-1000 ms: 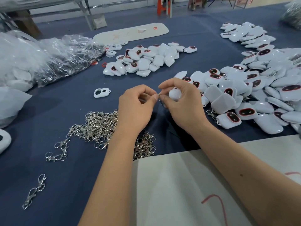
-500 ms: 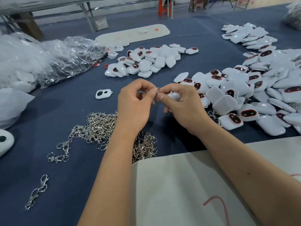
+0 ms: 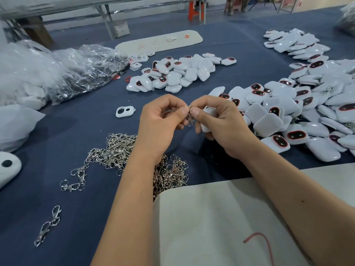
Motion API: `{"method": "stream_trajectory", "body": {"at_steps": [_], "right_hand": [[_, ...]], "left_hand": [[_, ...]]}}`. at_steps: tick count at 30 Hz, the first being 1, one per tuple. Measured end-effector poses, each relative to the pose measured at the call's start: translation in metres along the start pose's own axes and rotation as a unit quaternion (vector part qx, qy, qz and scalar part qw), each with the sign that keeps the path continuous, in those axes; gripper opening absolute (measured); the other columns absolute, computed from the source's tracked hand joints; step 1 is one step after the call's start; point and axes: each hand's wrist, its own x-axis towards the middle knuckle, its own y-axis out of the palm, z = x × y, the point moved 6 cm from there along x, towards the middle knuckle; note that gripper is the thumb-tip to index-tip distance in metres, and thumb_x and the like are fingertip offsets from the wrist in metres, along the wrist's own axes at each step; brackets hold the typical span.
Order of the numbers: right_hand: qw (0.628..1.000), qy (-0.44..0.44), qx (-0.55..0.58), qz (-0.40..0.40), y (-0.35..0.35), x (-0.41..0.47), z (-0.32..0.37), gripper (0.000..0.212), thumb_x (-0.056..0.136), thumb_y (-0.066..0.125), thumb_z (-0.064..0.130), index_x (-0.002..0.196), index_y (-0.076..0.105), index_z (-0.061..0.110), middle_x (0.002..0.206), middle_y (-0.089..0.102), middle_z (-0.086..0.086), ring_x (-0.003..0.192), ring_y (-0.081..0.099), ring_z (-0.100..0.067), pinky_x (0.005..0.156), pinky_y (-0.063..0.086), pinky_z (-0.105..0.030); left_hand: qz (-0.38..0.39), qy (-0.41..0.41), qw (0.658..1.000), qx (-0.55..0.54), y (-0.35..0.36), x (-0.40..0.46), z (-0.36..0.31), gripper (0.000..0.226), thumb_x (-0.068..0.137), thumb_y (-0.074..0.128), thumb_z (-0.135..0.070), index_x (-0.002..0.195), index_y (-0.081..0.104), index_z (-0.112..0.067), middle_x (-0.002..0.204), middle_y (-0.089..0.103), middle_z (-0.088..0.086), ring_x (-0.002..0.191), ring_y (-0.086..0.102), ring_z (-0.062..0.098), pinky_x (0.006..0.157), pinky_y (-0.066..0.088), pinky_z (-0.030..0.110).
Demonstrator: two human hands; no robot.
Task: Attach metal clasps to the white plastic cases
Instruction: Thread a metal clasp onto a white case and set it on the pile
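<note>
Above blue cloth (image 3: 240, 77), left hand (image 3: 159, 125) and right hand (image 3: 222, 123) pinch metal clasp (image 3: 190, 117); right fingers curl round white case (image 3: 208, 118); clasp heap (image 3: 123, 152) just beside left wrist.

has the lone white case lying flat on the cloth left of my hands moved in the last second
No. The lone white case keeps the same spot relative to the pile of clasps and the plastic bag; its small shift in frame matches the camera's.

white case (image 3: 208, 120) mostly hidden inside right hand (image 3: 222, 125), clasp (image 3: 190, 116) between the fingertips too small to resolve, clasp pile (image 3: 134, 160) partly under left forearm
</note>
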Motion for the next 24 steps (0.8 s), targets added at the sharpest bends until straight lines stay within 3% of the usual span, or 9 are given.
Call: {"method": "stream_trajectory", "body": {"at_steps": [3, 9, 12, 15, 20, 24], "right_hand": [[0.999, 0.01, -0.015, 0.045, 0.001, 0.0, 0.002, 0.012, 0.104, 0.063, 0.018, 0.095, 0.069, 0.012, 0.065, 0.06, -0.015, 0.056, 0.045, -0.026, 0.044, 0.036, -0.026], [0.991, 0.016, -0.089, 0.097, 0.0, -0.001, 0.001, 0.013, 0.104, 0.062, 0.017, 0.092, 0.067, 0.016, 0.064, 0.061, -0.015, 0.047, 0.042, -0.016, 0.044, 0.035, -0.025], [0.987, -0.008, -0.123, 0.102, 0.002, -0.002, 0.002, 0.012, 0.104, 0.063, 0.012, 0.093, 0.068, 0.011, 0.065, 0.061, -0.018, 0.047, 0.046, -0.006, 0.049, 0.037, -0.015], [0.983, -0.038, -0.158, 0.09, 0.003, -0.002, 0.003, 0.012, 0.102, 0.064, 0.01, 0.091, 0.069, 0.011, 0.062, 0.06, -0.005, 0.05, 0.049, -0.004, 0.055, 0.037, -0.011], [0.971, -0.1, -0.21, 0.049, 0.001, -0.004, 0.009, 0.014, 0.099, 0.066, 0.008, 0.086, 0.069, 0.012, 0.064, 0.06, -0.006, 0.059, 0.053, -0.026, 0.06, 0.044, -0.035], [0.958, -0.145, -0.246, 0.032, -0.001, -0.004, 0.017, 0.014, 0.097, 0.066, 0.004, 0.085, 0.069, 0.009, 0.07, 0.062, -0.001, 0.06, 0.055, -0.017, 0.063, 0.047, -0.033]], "left_hand": [[0.03, -0.025, 0.999, -0.019, -0.001, -0.001, 0.004, 0.012, 0.091, 0.068, -0.006, 0.081, 0.07, -0.013, 0.075, 0.065, 0.007, 0.067, 0.059, 0.016, 0.062, 0.05, 0.024], [0.08, -0.036, 0.996, 0.027, -0.006, -0.003, 0.01, 0.015, 0.093, 0.069, -0.002, 0.081, 0.072, -0.01, 0.068, 0.065, 0.005, 0.062, 0.06, 0.014, 0.059, 0.05, 0.022], [0.097, -0.031, 0.993, 0.058, -0.009, -0.003, 0.01, 0.012, 0.094, 0.068, 0.0, 0.084, 0.072, -0.005, 0.066, 0.066, 0.0, 0.061, 0.062, 0.011, 0.058, 0.05, 0.019], [0.097, -0.016, 0.99, 0.097, -0.01, -0.003, 0.009, 0.01, 0.095, 0.067, 0.001, 0.087, 0.071, -0.002, 0.066, 0.067, -0.001, 0.061, 0.062, 0.011, 0.06, 0.051, 0.021], [0.076, 0.005, 0.981, 0.176, -0.007, -0.002, 0.01, 0.013, 0.096, 0.067, -0.005, 0.085, 0.07, -0.011, 0.065, 0.068, 0.001, 0.062, 0.064, 0.013, 0.066, 0.055, 0.028], [0.033, 0.024, 0.97, 0.24, -0.006, -0.002, 0.008, 0.017, 0.094, 0.069, -0.012, 0.08, 0.069, -0.023, 0.064, 0.068, -0.009, 0.06, 0.065, 0.006, 0.066, 0.056, 0.025]]}}
